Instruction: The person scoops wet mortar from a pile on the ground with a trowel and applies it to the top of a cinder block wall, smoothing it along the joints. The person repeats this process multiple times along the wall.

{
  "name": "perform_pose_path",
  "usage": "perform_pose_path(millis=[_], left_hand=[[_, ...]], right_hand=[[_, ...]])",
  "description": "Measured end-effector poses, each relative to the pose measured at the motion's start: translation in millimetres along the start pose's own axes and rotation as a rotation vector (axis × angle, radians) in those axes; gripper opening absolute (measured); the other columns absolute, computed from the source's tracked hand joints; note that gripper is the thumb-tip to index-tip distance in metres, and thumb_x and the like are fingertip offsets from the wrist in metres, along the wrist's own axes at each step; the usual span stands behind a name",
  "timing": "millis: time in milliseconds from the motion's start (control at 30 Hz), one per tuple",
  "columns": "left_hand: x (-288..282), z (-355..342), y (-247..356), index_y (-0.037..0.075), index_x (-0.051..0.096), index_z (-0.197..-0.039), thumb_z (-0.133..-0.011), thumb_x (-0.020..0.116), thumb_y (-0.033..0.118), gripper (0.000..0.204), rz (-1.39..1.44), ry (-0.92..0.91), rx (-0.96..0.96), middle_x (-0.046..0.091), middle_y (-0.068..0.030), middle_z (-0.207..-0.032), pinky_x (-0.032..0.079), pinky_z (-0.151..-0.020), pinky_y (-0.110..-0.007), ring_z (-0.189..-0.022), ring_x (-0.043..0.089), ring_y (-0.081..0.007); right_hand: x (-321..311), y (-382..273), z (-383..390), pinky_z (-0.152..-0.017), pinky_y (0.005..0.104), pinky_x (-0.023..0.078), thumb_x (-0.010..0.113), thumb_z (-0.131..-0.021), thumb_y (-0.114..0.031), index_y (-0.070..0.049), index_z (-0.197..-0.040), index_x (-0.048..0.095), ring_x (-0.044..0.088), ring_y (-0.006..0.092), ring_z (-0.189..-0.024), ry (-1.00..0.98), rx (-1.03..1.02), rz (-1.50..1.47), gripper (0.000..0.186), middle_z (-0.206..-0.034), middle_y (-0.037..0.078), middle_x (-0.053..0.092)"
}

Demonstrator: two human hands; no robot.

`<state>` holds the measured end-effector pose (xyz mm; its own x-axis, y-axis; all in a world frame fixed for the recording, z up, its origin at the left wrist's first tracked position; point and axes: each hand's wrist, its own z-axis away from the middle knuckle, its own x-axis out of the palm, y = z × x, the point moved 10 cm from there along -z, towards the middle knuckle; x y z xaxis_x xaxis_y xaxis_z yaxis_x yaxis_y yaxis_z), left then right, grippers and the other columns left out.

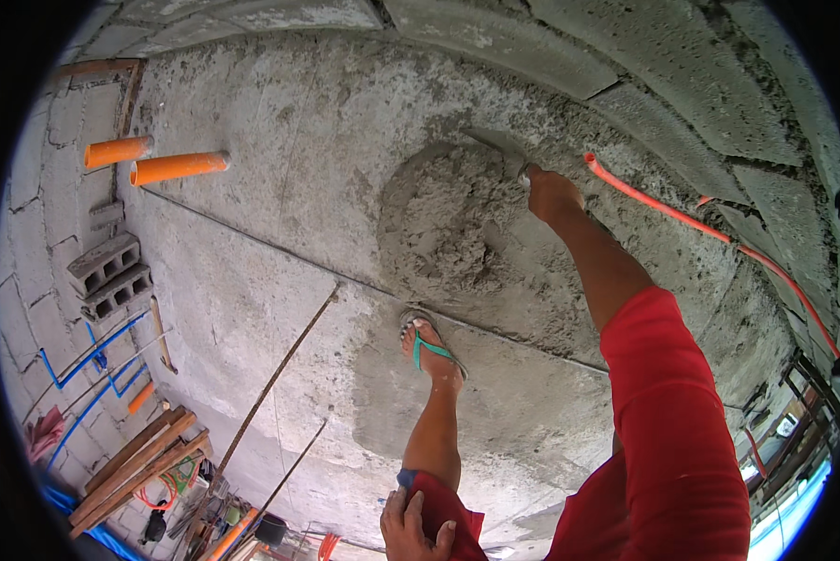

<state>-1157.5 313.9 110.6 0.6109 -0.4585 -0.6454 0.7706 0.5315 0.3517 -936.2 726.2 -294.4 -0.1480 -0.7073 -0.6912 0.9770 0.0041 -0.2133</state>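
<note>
My right hand [552,194] is closed round the handle of a trowel [500,142]. Its metal blade points left, at the far edge of a round heap of wet mortar [452,220] on the concrete floor [280,196]. Loose, crumbly lumps sit in the middle of the heap, and smeared mortar spreads toward the right. My left hand [414,529] rests on my bent left knee with its fingers lying spread over the red shorts, holding nothing. My left foot, in a flip-flop [434,349] with green straps, stands just short of the heap.
A thin rod [242,228] crosses the floor beside the heap. Right of my hand, an orange-red flexible conduit [667,208] runs along the block wall [532,47]. Orange pipes [179,168], hollow blocks [107,265] and stacked lumber [139,463] are at left. A long steel bar [284,360] slants nearby.
</note>
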Motion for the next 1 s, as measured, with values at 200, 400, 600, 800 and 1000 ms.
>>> perform_pose_path(millis=[200, 400, 600, 800, 1000], left_hand=[[-18, -25, 6, -0.005, 0.052, -0.145, -0.096, 0.069, 0.051, 0.076, 0.029, -0.05, -0.003, 0.048, -0.0341, -0.148, 0.037, -0.115, -0.058, -0.136, 0.046, -0.0522], [-32, -48, 10, -0.005, 0.054, -0.143, -0.095, 0.07, 0.052, 0.077, 0.031, -0.055, 0.03, 0.051, -0.034, -0.145, 0.039, -0.113, -0.058, -0.134, 0.049, -0.0523], [-20, -52, 10, -0.005, 0.055, -0.14, -0.093, 0.073, 0.05, 0.075, 0.026, -0.073, 0.021, 0.053, -0.0324, -0.144, 0.042, -0.111, -0.058, -0.132, 0.051, -0.0516], [-16, -46, 20, -0.006, 0.057, -0.139, -0.091, 0.074, 0.047, 0.073, -0.018, -0.064, 0.021, 0.053, -0.0322, -0.144, 0.042, -0.111, -0.058, -0.131, 0.051, -0.0514], [0, -24, 26, 0.0, 0.059, -0.137, -0.082, 0.08, 0.042, 0.072, -0.146, -0.019, 0.028, 0.054, -0.0314, -0.142, 0.043, -0.11, -0.057, -0.133, 0.051, -0.0485]], right_hand=[[85, 9, 78, -0.091, 0.0532, 0.059, 0.061, -0.092, -0.004, -0.003, -0.135, 0.052, 0.071, 0.0433, -0.111, -0.175, -0.057, 0.066, 0.043, -0.115, 0.027, 0.072], [78, 118, 164, -0.089, 0.0513, 0.059, 0.072, -0.085, -0.015, -0.007, -0.13, 0.057, 0.072, 0.0453, -0.103, -0.07, 0.201, -0.212, 0.049, -0.11, 0.026, 0.074], [188, 34, 80, -0.079, 0.0494, 0.058, 0.071, -0.088, -0.018, 0.001, -0.139, 0.06, 0.074, 0.038, -0.091, -0.285, 0.155, -0.614, 0.056, -0.114, 0.029, 0.072], [162, -1, 68, -0.081, 0.0487, 0.059, 0.077, -0.087, -0.026, 0.008, -0.135, 0.059, 0.074, 0.04, -0.095, -0.215, 0.033, -0.467, 0.062, -0.114, 0.031, 0.071], [78, 2, 140, -0.082, 0.0495, 0.059, 0.072, -0.082, -0.02, 0.002, -0.122, 0.066, 0.074, 0.0418, -0.096, -0.312, -0.034, -0.597, 0.047, -0.103, 0.031, 0.073]])
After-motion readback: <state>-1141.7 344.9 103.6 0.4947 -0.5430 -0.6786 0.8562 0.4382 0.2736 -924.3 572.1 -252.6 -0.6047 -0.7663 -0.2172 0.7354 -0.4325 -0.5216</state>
